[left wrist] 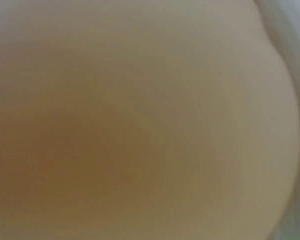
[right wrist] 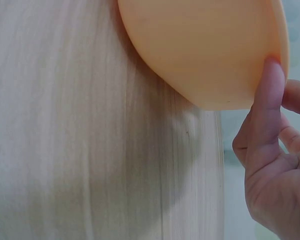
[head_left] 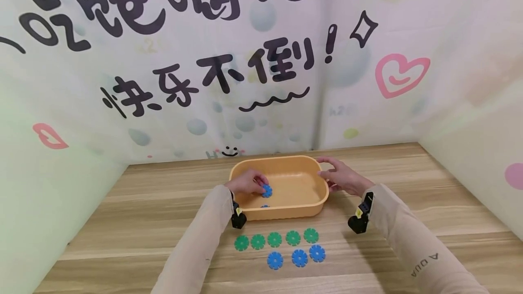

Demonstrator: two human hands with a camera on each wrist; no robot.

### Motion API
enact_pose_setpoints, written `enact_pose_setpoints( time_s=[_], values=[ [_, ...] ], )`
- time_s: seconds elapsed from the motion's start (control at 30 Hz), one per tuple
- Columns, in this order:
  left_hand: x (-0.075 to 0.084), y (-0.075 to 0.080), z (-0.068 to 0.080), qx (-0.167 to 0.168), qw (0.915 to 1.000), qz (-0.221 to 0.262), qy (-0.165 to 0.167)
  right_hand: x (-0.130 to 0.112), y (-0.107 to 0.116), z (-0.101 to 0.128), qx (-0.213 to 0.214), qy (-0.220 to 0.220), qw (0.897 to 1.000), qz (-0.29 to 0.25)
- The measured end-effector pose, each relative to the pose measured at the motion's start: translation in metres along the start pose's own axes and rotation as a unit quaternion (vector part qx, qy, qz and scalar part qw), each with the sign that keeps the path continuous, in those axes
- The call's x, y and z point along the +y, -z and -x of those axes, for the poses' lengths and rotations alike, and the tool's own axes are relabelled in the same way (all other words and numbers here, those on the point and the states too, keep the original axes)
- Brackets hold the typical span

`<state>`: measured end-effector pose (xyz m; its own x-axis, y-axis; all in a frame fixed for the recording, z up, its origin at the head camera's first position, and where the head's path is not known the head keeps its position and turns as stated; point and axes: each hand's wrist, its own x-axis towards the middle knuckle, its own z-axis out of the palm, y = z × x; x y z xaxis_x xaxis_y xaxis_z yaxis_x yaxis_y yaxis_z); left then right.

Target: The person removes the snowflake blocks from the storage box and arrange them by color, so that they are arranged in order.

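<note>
An orange plastic basin (head_left: 282, 212) stands on the wooden table. My left hand (head_left: 248, 182) reaches inside its left part and pinches a notched blue snowflake disc (head_left: 267, 191) between thumb and fingers. Below that, a second blue disc (head_left: 265, 206) shows partly over the basin's near wall, the rest hidden. The left wrist view holds only a blurred orange basin wall (left wrist: 140, 125). At the right end, my right hand (head_left: 345, 177) holds the basin by its rim; in the right wrist view the thumb (right wrist: 271, 90) lies along one side of the wall, with other fingers behind.
In front of the basin lies a row of several green snowflake discs (head_left: 274, 239). Nearer still are three blue discs (head_left: 299, 258). A printed cloth backdrop (head_left: 253, 80) rises behind the table's far edge. Black wrist cameras (head_left: 359, 219) sit on both sleeves.
</note>
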<state>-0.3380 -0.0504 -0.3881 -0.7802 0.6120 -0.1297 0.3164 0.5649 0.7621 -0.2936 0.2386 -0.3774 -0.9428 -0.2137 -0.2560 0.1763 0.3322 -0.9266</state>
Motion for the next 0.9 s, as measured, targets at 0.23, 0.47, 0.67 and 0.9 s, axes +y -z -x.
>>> enact_pose_setpoints(
  time_s=[0.23,0.47,0.67,0.9],
  values=[
    [0.003,0.003,0.005,0.009,0.9983,0.048,-0.032,0.001,-0.001,0.0,0.001,-0.001,1.0,-0.002],
    [0.012,0.009,0.016,0.03,0.9957,0.058,-0.065,0.002,-0.001,0.002,0.004,-0.003,1.0,0.006],
    [0.02,0.011,0.034,0.023,0.9922,0.076,-0.096,0.003,-0.001,0.0,0.004,-0.006,1.0,0.002],
    [0.034,0.01,0.058,-0.006,0.9915,0.047,-0.121,0.0,0.0,0.0,-0.009,0.001,1.0,0.008]
  ],
)
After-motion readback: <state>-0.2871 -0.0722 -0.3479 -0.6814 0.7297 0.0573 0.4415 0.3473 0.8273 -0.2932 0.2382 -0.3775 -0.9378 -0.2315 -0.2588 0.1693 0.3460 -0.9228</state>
